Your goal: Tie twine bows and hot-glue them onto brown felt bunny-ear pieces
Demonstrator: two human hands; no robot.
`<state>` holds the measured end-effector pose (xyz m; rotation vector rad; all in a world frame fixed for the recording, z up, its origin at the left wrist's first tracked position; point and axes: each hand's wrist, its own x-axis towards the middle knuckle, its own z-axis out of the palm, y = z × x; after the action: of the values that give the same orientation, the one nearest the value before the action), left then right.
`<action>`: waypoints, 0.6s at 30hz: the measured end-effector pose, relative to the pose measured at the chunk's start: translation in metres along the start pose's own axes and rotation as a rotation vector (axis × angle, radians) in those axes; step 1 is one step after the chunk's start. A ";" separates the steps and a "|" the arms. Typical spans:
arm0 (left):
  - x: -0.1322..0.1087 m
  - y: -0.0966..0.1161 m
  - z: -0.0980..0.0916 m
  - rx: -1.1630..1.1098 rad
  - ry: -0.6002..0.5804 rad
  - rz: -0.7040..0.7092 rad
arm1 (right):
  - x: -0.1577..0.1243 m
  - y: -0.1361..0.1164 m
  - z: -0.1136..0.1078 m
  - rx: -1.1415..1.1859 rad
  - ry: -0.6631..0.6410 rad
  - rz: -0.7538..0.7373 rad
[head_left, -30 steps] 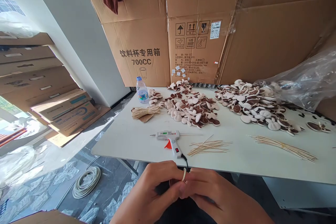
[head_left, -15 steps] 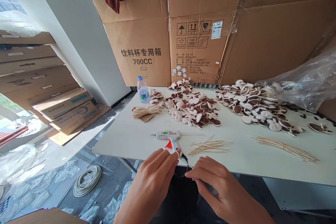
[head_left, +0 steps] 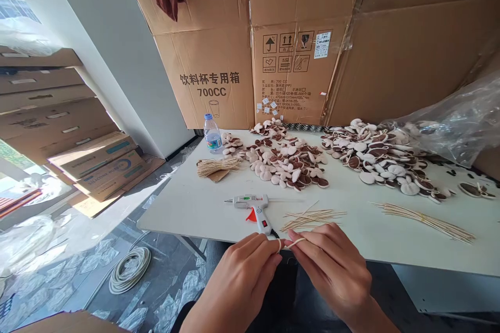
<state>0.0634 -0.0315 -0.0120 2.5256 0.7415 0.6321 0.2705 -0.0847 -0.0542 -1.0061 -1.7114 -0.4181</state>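
My left hand (head_left: 244, 268) and my right hand (head_left: 332, 265) meet at the near edge of the white table (head_left: 195, 208). Both pinch a short pale cord piece (head_left: 294, 242) between their fingertips. Just beyond them lies a white glue gun (head_left: 252, 205) with a red trigger, its black lead running to the table edge. A small loose bunch of pale cord pieces (head_left: 312, 217) lies right of the gun. Nothing hides the cord between my fingers except the fingertips themselves.
Two heaps of brown-and-white mushroom-shaped pieces (head_left: 287, 158) (head_left: 380, 158) cover the far table. A longer cord bundle (head_left: 425, 218) lies right, a twine bundle (head_left: 216, 166) and water bottle (head_left: 212, 134) left. Cardboard boxes (head_left: 211, 78) stand behind. A plastic bag (head_left: 457, 119) sits right. Coiled cable (head_left: 128, 269) lies on the floor.
My hands rose from below the table edge to its rim. They parted briefly, the left reaching near the glue gun, then came together again on the cord piece.
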 end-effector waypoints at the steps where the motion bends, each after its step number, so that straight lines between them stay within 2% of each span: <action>1: 0.000 0.001 0.000 -0.014 -0.005 -0.001 | 0.000 -0.001 0.001 0.024 0.004 0.001; 7: 0.000 0.005 0.002 0.005 0.038 0.040 | 0.001 -0.009 0.004 0.124 0.054 0.036; 13: 0.003 0.010 0.007 0.128 0.194 0.179 | 0.002 -0.013 0.004 0.231 0.090 0.170; 15: 0.004 0.010 0.009 0.172 0.231 0.216 | 0.001 -0.013 0.004 0.225 0.107 0.194; 18: 0.004 0.006 0.012 0.217 0.261 0.229 | 0.000 -0.009 0.006 0.109 0.120 0.143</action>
<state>0.0754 -0.0373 -0.0171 2.7859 0.6418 1.0253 0.2601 -0.0862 -0.0549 -0.9971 -1.5277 -0.2832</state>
